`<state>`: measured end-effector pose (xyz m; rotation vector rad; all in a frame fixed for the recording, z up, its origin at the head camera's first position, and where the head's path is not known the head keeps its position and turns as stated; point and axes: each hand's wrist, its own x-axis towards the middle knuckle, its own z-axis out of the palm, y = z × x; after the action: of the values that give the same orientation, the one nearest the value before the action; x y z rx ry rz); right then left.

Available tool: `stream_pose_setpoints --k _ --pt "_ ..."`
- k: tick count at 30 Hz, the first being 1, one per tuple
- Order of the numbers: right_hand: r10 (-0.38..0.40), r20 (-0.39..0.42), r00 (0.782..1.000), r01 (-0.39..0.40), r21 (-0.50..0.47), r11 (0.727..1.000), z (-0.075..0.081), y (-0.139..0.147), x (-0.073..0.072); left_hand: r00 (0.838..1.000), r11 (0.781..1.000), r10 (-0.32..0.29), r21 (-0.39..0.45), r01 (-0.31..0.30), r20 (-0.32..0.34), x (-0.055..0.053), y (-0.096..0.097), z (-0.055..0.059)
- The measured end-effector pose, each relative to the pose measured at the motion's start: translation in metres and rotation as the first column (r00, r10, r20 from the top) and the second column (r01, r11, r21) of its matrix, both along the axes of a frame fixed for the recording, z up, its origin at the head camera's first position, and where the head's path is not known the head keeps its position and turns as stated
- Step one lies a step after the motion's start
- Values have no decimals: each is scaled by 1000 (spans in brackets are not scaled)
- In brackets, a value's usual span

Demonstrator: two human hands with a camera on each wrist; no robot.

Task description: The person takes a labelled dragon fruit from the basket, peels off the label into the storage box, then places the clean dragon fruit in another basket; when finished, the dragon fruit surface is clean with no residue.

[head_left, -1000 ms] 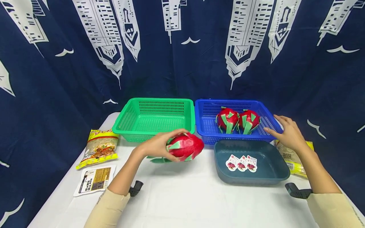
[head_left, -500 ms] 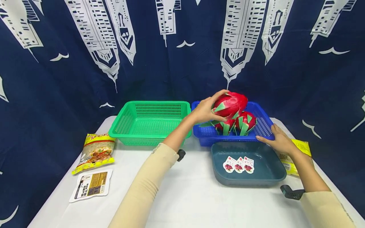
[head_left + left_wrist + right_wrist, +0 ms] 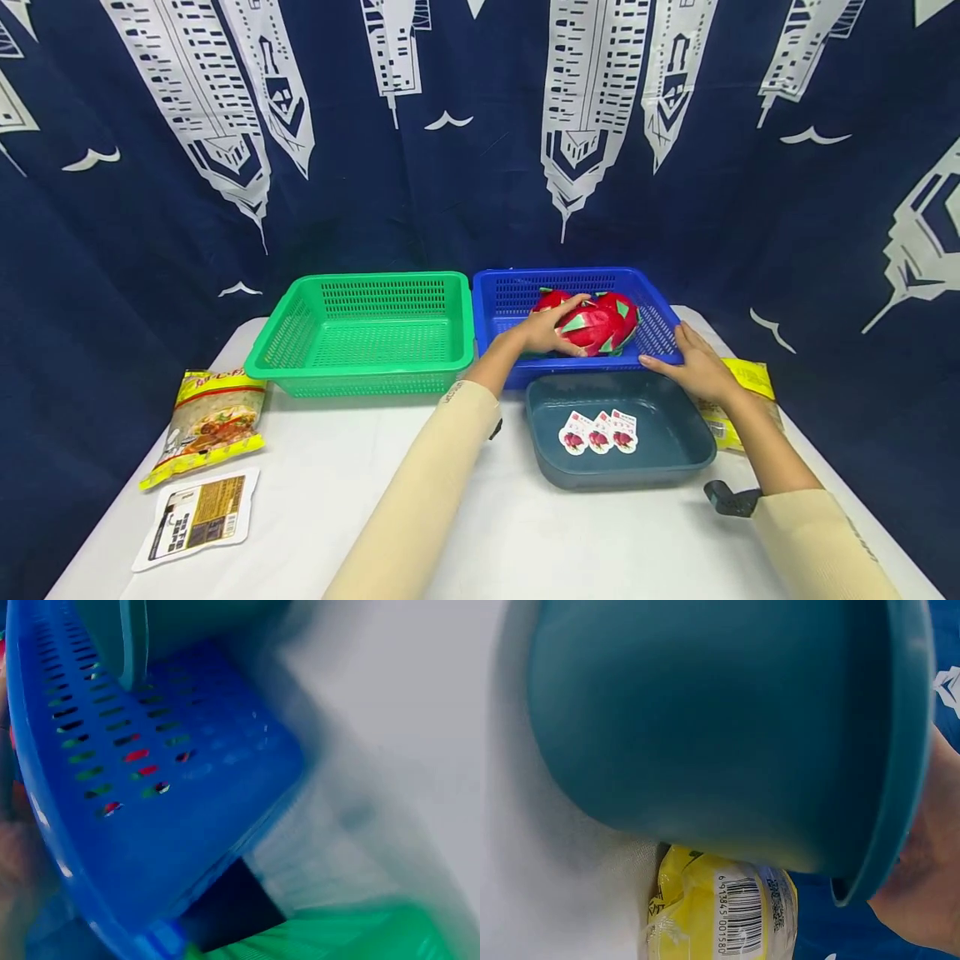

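A red dragon fruit [image 3: 592, 332] with green scales is in my left hand [image 3: 538, 330], fingers and thumb spread around it, down inside the blue basket [image 3: 501, 293]. Beside and behind it show a second dragon fruit [image 3: 550, 299] and a third dragon fruit [image 3: 622, 305], both partly hidden. My right hand [image 3: 703, 367] holds the basket's front right corner, thumb along the front rim and fingers on the right side. In the left wrist view, red and green show through the slots of the basket wall [image 3: 187, 840]; the left hand [image 3: 16, 870] is mostly cut off.
A green basket [image 3: 360, 377] stands left of the blue one. In front sits a dark teal tray [image 3: 660, 433] with dragon fruit stickers [image 3: 598, 433]. A yellow noodle bag [image 3: 213, 421] and white packet [image 3: 198, 517] lie at left; another yellow bag [image 3: 727, 907] lies right of the tray.
My left hand has carried the dragon fruit from in front of the green basket over to the right and lowered it into the blue basket. The right hand has closed in on the basket's corner.
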<state>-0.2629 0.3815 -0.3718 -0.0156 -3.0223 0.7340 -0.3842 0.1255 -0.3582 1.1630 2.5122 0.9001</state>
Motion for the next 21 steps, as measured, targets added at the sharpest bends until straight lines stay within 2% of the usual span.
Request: stream_pose_setpoints --k 7,12,14,17,19,21 --pt "-17 -4 1000 17 0 1000 0 -1 0 996 995 -76 -65 79 50 2 2 2" --pt "-2 -4 1000 2 -4 1000 -1 -5 -7 997 993 -79 -92 79 8 2 -7 3" --pt "2 -6 1000 -2 -9 1000 0 -4 -8 996 991 -86 -104 85 -9 4 -12 9" --pt "13 -2 1000 -13 -24 1000 5 -4 -7 996 991 -73 -118 66 -56 11 -30 23" --pt "28 -19 999 -29 -18 999 11 -5 -5 994 995 -50 -88 41 -96 17 -47 34" --pt "38 -55 998 -37 7 999 19 -5 0 991 1000 1 -26 -5 -137 25 -67 42"
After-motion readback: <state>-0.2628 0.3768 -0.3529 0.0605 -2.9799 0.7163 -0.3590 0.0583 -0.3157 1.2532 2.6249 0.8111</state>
